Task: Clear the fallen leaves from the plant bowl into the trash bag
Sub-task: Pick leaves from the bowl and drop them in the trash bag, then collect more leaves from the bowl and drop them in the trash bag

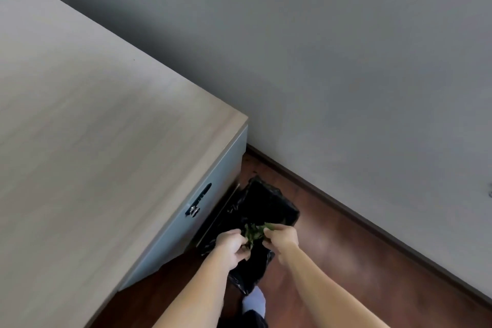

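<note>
- Filling the upper right, a plain grey painted wall (346, 61) runs down to a dark brown skirting board (372, 224).
- Spreading across the left, the pale wood-grain counter (93, 141) has a bare top and a grey front panel (213, 194) that carries a small dark lock fitting (198, 201).
- Below lies a reddish-brown wooden floor (332, 274).
- A black plastic trash bag (266, 208) stands open on that floor, just beside the counter's front corner.
- Two bare forearms reach in from the bottom edge and meet over the bag's mouth.
- The left hand (233, 246) is curled closed, fingers gripping one side of a bunch of leaves.
- The right hand (282, 237) is likewise closed, pinching the other side of the same bunch.
- A white sock (254, 301) shows on the floor under the arms, beside the bag's lower end.
- The small clump of green fallen leaves (254, 231) sits between both hands, directly above the bag's opening; the motion blur hides single leaves.
</note>
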A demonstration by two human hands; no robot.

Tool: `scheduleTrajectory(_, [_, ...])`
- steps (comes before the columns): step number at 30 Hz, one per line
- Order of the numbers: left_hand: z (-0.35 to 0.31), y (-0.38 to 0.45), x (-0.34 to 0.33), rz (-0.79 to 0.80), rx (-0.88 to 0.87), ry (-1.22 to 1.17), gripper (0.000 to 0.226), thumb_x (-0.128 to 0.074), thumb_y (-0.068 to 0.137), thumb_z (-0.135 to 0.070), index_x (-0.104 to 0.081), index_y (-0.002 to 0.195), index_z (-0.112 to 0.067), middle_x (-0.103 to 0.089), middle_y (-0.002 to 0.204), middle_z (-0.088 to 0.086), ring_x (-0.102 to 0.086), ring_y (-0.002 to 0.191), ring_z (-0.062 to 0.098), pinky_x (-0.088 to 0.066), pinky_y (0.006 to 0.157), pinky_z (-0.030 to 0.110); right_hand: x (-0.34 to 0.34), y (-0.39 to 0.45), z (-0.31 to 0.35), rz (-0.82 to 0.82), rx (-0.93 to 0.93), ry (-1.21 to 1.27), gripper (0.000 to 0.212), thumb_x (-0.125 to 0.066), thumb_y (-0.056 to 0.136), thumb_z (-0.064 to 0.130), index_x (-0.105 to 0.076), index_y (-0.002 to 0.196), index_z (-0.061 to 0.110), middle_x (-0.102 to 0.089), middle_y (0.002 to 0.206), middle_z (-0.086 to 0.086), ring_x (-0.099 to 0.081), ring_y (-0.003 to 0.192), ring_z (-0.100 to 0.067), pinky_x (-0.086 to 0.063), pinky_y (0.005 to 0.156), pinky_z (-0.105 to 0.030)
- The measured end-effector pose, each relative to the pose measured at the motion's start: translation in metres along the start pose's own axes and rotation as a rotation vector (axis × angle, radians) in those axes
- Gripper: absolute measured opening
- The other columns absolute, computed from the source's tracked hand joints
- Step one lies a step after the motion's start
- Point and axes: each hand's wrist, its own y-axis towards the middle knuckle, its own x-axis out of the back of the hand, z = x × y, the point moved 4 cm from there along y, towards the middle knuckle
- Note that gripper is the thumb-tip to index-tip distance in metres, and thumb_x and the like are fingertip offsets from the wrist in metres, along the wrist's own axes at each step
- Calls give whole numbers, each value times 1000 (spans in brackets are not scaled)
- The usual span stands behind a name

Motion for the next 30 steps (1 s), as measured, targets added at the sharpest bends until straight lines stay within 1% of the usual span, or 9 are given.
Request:
scheduleTrajectory(3, [-3,13,3,10,-18,-37,52,-40,91,17,-41,140,-1,-49,129,30,-47,122,41,-40,107,49,-5,11,-1,-4,-2,11,29,-58,87,-1,-64,115,4,-63,105,-16,-64,92,-28,-58,80,-34])
scheduleTrajectory(7, [-14,-5,11,21,-71,-36,50,-40,92,15,-42,140,1,-57,104,22,-55,86,29,-37,112,47,3,-8,12,-16,3,37,31,-47,87,-8,-63,112,1,-62,95,-17,-63,84,-27,-57,81,-36])
scheduleTrajectory(9, [-24,-28,10,42,-94,3,45,-44,93,11,-44,137,2,-58,118,24,-59,93,30,-38,112,46,8,-28,25,-27,24,49,26,-49,88,-5,-66,105,2,-65,96,-19,-65,79,-26,-57,71,-32])
scheduleTrajectory(12, [-48,-81,8,51,-133,45,38,-51,92,2,-52,130,2,-57,130,22,-57,119,33,-45,101,39,15,-75,62,-8,86,79,17,-54,88,-3,-68,95,2,-66,88,-14,-66,75,-23,-56,75,-30])
scheduleTrajectory(14, [-68,-118,5,77,-186,70,32,-54,93,-4,-55,125,0,-61,123,18,-60,109,29,-49,89,36,15,-107,91,12,156,100,14,-54,89,-3,-67,88,3,-66,84,-14,-65,73,-22,-56,76,-32])
scheduleTrajectory(19, [-117,-224,29,172,-410,127,16,-63,78,-14,-62,94,-16,-66,93,7,-66,80,20,-49,65,26,-13,-204,183,115,441,-22,13,-56,88,1,-65,78,6,-58,62,-7,-50,50,-13,-42,39,-18])
scheduleTrajectory(23, [-136,-291,124,55,-630,120,13,-66,81,-10,-59,74,-18,-60,64,0,-54,54,11,-35,44,17,-91,-285,227,347,644,-170,14,-55,87,-3,-59,76,3,-51,59,-9,-48,35,-8,-36,31,-13])
scheduleTrajectory(26, [-126,-315,212,-150,-723,63,21,-72,80,-12,-59,63,-16,-57,40,-5,-43,33,6,-30,36,16,-159,-340,224,534,716,-285,8,-54,89,0,-58,84,4,-51,63,-8,-47,51,-14,-40,36,-14])
scheduleTrajectory(30, [-90,-336,321,-351,-735,-45,27,-75,78,-11,-52,63,-13,-56,55,4,-42,41,12,-30,36,17,-244,-395,183,671,757,-407,7,-59,87,1,-61,80,4,-54,64,-10,-48,52,-17,-42,36,-16])
